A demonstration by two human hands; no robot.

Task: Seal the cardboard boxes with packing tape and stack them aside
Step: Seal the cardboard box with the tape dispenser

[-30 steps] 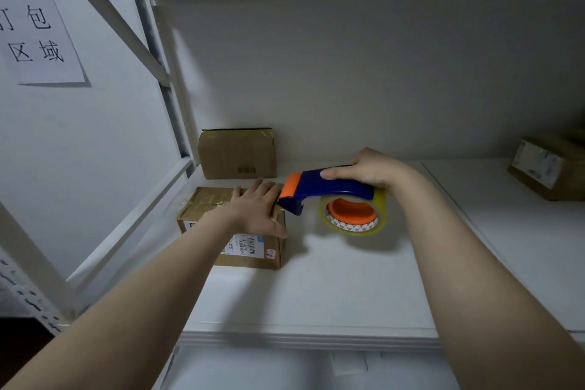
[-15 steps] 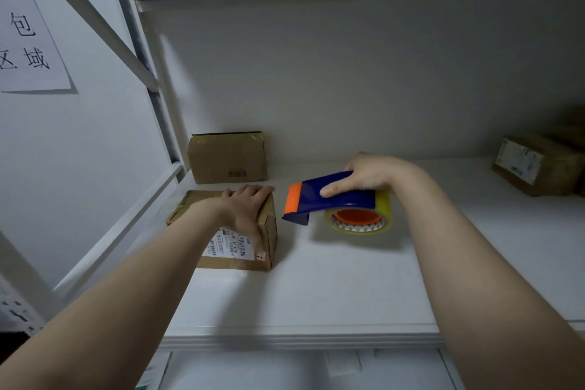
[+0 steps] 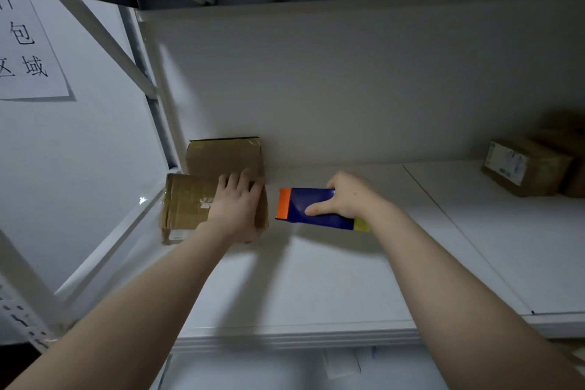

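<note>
A small brown cardboard box [image 3: 186, 203] with tape across its top sits at the left end of the white shelf [image 3: 316, 288], tipped so its top faces me. My left hand [image 3: 237, 206] holds its right part, fingers reaching the far edge. It touches a second brown box [image 3: 221, 155] standing behind it against the back wall. My right hand [image 3: 351, 196] grips a blue tape dispenser [image 3: 310, 204] with an orange front, held just right of the box. A sliver of the yellow tape roll shows under my wrist.
More brown boxes [image 3: 525, 168], one with a white label, stand at the far right of the shelf. A slanted white frame brace [image 3: 104, 32] and upright post border the left side. A paper sign [image 3: 25, 47] hangs on the left wall. Another shelf is overhead.
My left hand has pushed the near box back against the rear box and tipped it, hiding its labelled side. The dispenser has rolled so the tape roll is mostly hidden.
</note>
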